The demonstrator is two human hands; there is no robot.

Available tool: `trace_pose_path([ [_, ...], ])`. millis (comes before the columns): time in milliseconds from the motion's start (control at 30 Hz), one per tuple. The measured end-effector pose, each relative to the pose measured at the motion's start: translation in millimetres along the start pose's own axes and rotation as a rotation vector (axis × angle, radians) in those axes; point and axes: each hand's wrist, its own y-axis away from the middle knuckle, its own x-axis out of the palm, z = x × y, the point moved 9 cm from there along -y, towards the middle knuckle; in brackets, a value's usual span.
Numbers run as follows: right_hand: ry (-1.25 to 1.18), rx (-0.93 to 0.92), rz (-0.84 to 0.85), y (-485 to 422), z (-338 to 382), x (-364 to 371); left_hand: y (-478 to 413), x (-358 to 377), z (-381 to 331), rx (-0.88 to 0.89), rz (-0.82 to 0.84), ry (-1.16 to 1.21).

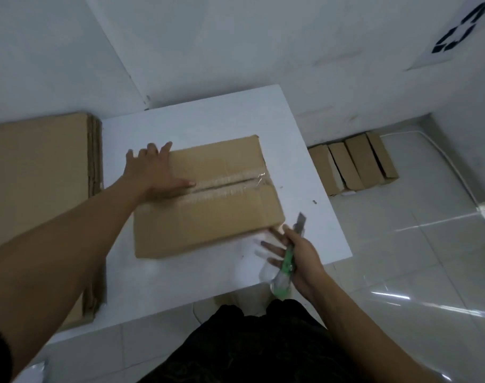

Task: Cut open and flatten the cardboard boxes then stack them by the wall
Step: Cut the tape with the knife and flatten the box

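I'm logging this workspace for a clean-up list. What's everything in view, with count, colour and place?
cardboard box: 1, brown, centre of table, taped top seam
table: 1, white, under the box
flattened cardboard: 1 stack, brown, left of table
small boxes: 4, brown, floor by wall, right of table
recycling sign: 1, dark on white, upper right wall
utility knife: 1, green handle, in right hand
left hand: 1, flat on the box's left end
right hand: 1, gripping knife by box's near right corner
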Motion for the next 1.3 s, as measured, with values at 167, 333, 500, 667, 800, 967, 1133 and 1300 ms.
trace_pose_path([
  [167, 0.083, -0.161, -0.025, -6.7, 47.6, 46.1, 51.3, 43.3, 55.3, -0.246, 0.196, 0.193],
  [333, 0.434, -0.321, -0.057, -8.0, 60.9, 87.6, 100.9, 95.7, 85.8, -0.475, 0.410, 0.779],
  [500, 0.698, -0.431, -0.220, -3.4, 51.8, 82.0, 136.4, 129.7, 72.0, -0.574, 0.403, 1.249],
  [667, 0.728, -0.304, -0.087, -22.6, 8.0, 92.0, 164.8, 138.2, 26.6, -0.537, 0.542, 1.461],
  [800, 0.561, -0.224, -0.040, -33.3, 3.4, 91.3, 171.4, 121.2, 25.1, -0.424, 0.728, 1.055],
  [967, 0.443, -0.137, -0.074, -31.5, 0.4, 69.5, 116.8, 31.1, 32.4, -0.126, 0.284, 0.627],
  [1133, 0.396, -0.134, -0.073, -16.3, -18.5, 69.3, 71.3, -30.7, -65.7, 0.194, 0.002, 0.510],
  [1300, 0.689, -0.197, -0.017, -7.1, -28.2, 74.2, 39.1, -2.5, -136.4, 0.218, 0.147, 0.012],
])
